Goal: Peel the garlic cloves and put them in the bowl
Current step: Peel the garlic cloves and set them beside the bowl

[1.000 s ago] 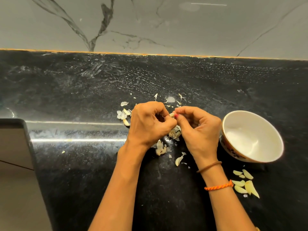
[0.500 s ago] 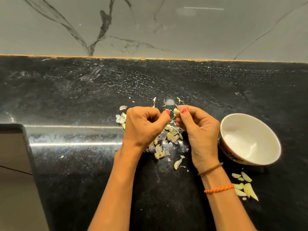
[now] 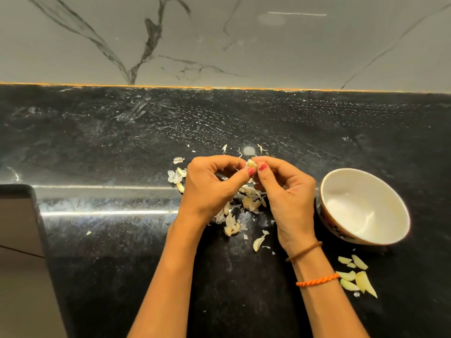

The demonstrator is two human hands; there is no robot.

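Both hands meet above the black stone worktop (image 3: pixel 102 147), just in front of a scatter of garlic skins (image 3: pixel 249 203). The left hand (image 3: pixel 210 189) and the right hand (image 3: pixel 288 191) share one garlic clove (image 3: pixel 251 163) — each grip is narrow, thumb and forefinger curled and pinched on the clove from its own side, the red-painted thumbnails almost touching beneath it. The clove is held up off the worktop, pale and partly wrapped in skin as far as can be seen.

The bowl (image 3: pixel 400 211) sits to the right of the right hand, just beside its wrist, tilted so that its white inside faces the camera; a dark pattern shows on its outer wall. Nothing can be seen inside it.

Peeled cloves (image 3: pixel 353 276) lie in a small group on the worktop in front of the bowl, near the right forearm — apart from the bowl, not in it. Two bracelets circle the right wrist, a brown one (image 3: pixel 305 251) and an orange one (image 3: pixel 317 280). One more pale piece (image 3: pixel 258 243) lies between the forearms. A grey marble wall (image 3: pixel 219 40) rises behind the worktop.
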